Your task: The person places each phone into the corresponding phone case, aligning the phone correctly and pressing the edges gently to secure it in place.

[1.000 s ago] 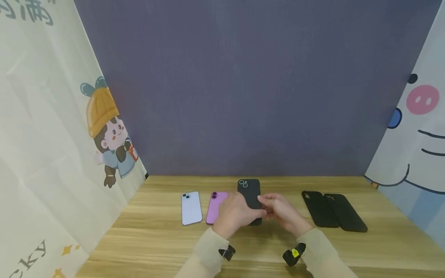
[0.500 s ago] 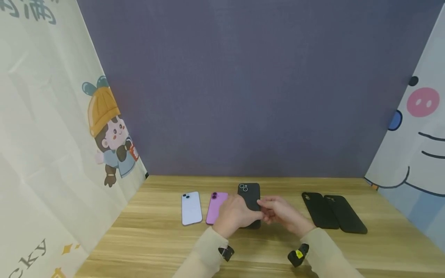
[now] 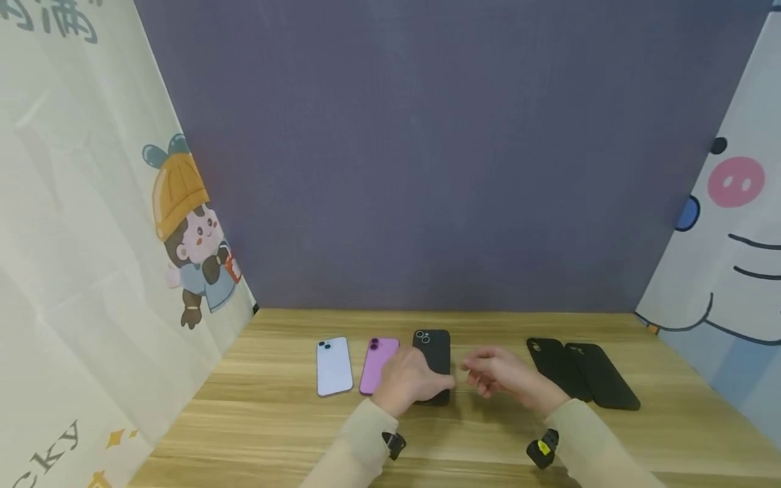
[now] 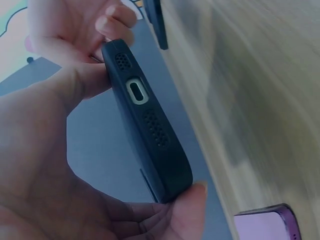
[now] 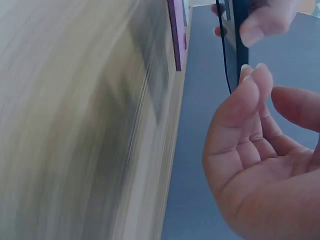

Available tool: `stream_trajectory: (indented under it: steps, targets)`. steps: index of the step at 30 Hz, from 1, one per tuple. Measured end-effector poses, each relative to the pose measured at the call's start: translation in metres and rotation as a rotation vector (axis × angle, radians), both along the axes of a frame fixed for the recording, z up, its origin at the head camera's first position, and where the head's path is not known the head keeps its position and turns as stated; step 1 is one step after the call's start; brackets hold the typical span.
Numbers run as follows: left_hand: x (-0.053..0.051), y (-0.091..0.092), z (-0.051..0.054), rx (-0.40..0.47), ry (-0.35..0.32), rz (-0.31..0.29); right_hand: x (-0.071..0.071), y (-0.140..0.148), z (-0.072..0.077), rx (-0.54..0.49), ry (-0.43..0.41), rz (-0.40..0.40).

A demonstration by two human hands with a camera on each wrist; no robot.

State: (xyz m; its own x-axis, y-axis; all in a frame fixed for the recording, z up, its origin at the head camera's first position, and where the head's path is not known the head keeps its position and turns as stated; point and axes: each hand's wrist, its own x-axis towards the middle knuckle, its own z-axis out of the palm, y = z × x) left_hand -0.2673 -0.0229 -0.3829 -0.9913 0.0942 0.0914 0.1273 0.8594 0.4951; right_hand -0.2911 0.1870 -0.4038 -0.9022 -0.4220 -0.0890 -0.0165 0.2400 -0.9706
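My left hand (image 3: 407, 381) grips a phone in a black case (image 3: 436, 349), thumb on one long edge and fingers on the opposite edge. Its camera side is up in the head view, held above the table. The charging port at its lower end shows in the left wrist view through the cutout of the case (image 4: 150, 120). Just right of it is my right hand (image 3: 502, 373), fingers loosely bent and holding nothing. In the right wrist view its fingertips (image 5: 262, 75) overlap the phone's edge; contact there cannot be told.
On the wooden table (image 3: 268, 420), a pink-purple phone (image 3: 373, 369) lies partly behind my left hand. A pale lavender phone (image 3: 334, 369) lies farther left. Two black phone cases (image 3: 604, 379) lie at the right, side by side. A dark panel (image 3: 427, 169) stands behind the table.
My right hand has let go of the cased phone's right edge and drawn away to the right. The phone, still in my left hand, has come slightly lower in the view.
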Motion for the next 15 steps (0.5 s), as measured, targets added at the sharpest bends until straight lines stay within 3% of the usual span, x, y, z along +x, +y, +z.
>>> stream_trajectory:
  steps: [15]
  targets:
    - [-0.015,-0.001,-0.014,-0.037,0.013,0.02,-0.002,0.031,-0.009,0.202,0.13,-0.091]
